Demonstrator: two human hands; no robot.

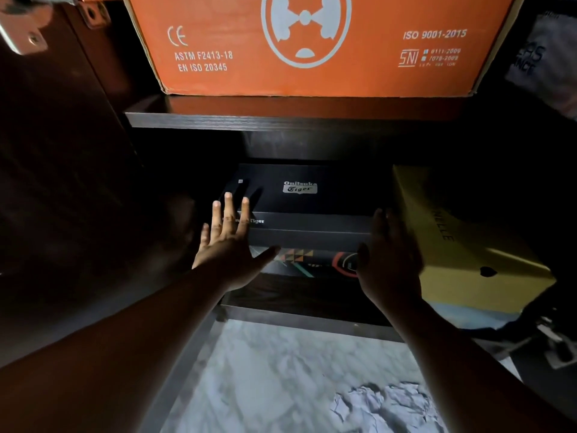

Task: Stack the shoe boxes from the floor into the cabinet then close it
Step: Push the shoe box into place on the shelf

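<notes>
A black Onitsuka Tiger shoe box (306, 204) lies in the lower compartment of the dark cabinet, on top of a black box with a coloured pattern (312, 260). My left hand (228, 242) is spread flat with straight fingers against the black box's front left corner. My right hand (390, 260) is flat with its fingers reaching into the gap between the black box's right end and a yellow box (462, 242). A big orange box (312, 45) stands on the shelf above.
The cabinet's shelf edge (281, 121) runs across above the hands. The brown door (62, 151) with metal hinges stands open at the left. Marble floor (281, 379) lies below, with a crumpled paper (384, 404). Dark clutter sits at the far right.
</notes>
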